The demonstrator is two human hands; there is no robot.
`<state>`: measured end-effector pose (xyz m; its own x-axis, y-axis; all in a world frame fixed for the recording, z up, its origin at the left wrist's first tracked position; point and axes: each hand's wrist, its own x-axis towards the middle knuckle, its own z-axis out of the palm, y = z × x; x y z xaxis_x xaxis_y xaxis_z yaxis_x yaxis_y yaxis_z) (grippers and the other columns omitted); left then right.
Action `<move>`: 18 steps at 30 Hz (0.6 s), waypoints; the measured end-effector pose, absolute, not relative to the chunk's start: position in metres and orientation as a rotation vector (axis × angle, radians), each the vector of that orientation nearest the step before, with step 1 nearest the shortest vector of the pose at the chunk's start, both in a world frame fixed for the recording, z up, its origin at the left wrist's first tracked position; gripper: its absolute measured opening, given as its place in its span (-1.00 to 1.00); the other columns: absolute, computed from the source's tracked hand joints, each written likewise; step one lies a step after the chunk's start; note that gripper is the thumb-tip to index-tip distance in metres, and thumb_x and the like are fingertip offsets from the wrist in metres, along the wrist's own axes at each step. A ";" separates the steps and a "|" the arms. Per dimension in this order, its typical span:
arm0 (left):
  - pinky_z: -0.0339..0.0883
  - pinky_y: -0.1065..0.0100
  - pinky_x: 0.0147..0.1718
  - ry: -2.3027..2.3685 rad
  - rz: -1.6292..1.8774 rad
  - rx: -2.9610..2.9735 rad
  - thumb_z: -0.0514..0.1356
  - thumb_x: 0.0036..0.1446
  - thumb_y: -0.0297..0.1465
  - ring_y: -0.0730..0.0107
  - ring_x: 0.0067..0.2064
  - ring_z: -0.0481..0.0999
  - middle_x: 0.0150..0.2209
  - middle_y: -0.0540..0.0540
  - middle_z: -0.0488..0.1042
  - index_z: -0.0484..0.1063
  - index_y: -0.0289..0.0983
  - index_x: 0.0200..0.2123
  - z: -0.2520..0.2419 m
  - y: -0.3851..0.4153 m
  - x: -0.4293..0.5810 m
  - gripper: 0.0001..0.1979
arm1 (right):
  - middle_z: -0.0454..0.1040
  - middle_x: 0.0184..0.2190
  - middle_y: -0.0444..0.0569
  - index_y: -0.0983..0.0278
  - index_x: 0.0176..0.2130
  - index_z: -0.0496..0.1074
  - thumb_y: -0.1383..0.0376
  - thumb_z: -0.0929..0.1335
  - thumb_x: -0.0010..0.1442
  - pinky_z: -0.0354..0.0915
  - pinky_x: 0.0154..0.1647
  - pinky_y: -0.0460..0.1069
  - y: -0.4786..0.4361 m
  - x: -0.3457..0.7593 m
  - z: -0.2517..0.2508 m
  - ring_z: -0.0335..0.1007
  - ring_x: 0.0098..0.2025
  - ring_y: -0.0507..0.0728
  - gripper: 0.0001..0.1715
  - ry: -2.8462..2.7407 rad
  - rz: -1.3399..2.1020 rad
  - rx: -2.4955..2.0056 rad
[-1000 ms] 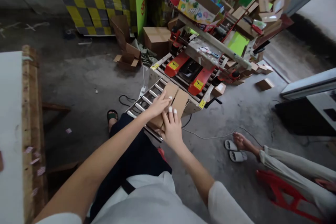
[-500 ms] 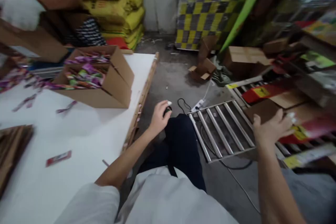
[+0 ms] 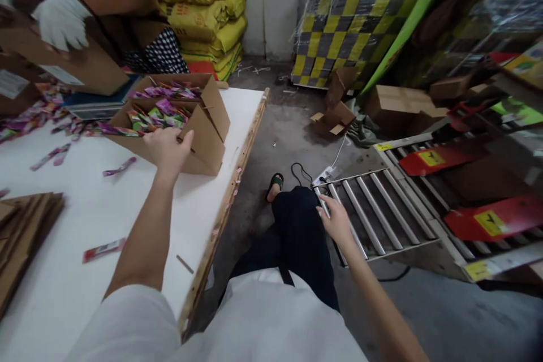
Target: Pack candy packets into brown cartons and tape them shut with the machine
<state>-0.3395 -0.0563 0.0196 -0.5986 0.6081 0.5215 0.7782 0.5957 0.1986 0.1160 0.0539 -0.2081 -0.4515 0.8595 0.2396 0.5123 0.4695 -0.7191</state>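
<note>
My left hand [image 3: 168, 150] is at the near rim of an open cardboard box [image 3: 203, 150], its fingers bent over the edge and their tips hidden. That box holds purple and green sachets [image 3: 159, 116]; a second open box [image 3: 214, 102] of sachets stands right behind it. Nothing is in my right hand [image 3: 337, 219], which hovers low by the near end of the roller conveyor [image 3: 373, 215], fingers loosely apart. I cannot tell whether it touches the rollers.
Loose sachets [image 3: 121, 167] and flattened cardboard [image 3: 29, 226] lie on the white table [image 3: 144, 317]. Across it, a co-worker's gloved hand [image 3: 63, 20] rests on a carton [image 3: 91, 70]. Red guides [image 3: 496, 219] flank a carton on the conveyor. A power strip [image 3: 324, 174] lies on the floor.
My left hand has swung left from above the floor to the sachet box. My right hand has moved left, away from the conveyor carton, which now sits farther right between the red guides.
</note>
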 end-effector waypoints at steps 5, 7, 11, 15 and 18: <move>0.03 0.30 -0.39 -2.224 -0.871 -1.143 0.18 0.10 -0.11 0.38 -0.47 0.20 -0.59 0.01 0.21 0.23 -0.21 -0.60 0.049 -0.104 -0.329 -0.62 | 0.57 0.02 0.14 0.27 0.03 0.53 0.09 0.27 0.28 0.35 0.21 0.25 0.029 0.059 -0.185 0.48 0.10 0.29 -0.53 -2.040 1.042 -0.982; 0.01 0.29 -0.41 -2.134 -0.891 -1.270 0.20 0.13 -0.14 0.39 -0.50 0.19 -0.61 0.02 0.21 0.20 -0.21 -0.63 0.049 -0.119 -0.293 -0.60 | 0.54 0.05 0.18 0.30 0.11 0.48 0.03 0.30 0.28 0.37 0.20 0.24 0.019 0.035 -0.168 0.47 0.11 0.30 -0.44 -1.978 1.159 -0.955; 0.09 0.20 -0.29 -2.027 -0.675 -1.493 0.21 0.25 -0.21 0.33 -0.46 0.25 -0.63 0.02 0.20 0.12 -0.20 -0.64 0.034 -0.130 -0.203 -0.52 | 0.22 0.36 0.22 0.27 0.37 0.21 -0.09 0.30 0.33 0.25 0.33 0.23 -0.006 -0.014 -0.104 0.16 0.38 0.31 -0.19 -1.908 1.222 -0.707; 0.20 0.19 -0.22 -1.941 -0.925 -1.511 0.16 0.33 -0.15 0.28 -0.34 0.38 -0.47 -0.03 0.37 0.36 -0.21 -0.42 0.022 -0.142 -0.173 -0.67 | -0.05 0.47 0.12 0.20 0.35 0.26 -0.11 0.20 0.42 0.05 0.45 0.22 -0.026 -0.064 -0.037 -0.16 0.51 0.28 -0.30 -1.942 1.150 -0.451; 0.28 0.15 -0.17 -1.820 -1.388 -1.282 -0.09 0.34 0.13 0.17 -0.16 0.41 -0.27 -0.13 0.39 0.38 -0.19 -0.22 0.023 -0.170 -0.209 -0.46 | -0.01 0.44 0.14 0.25 0.05 0.51 -0.04 0.31 0.39 0.02 0.44 0.21 -0.032 -0.093 -0.021 -0.17 0.51 0.32 -0.51 -2.046 1.125 -0.448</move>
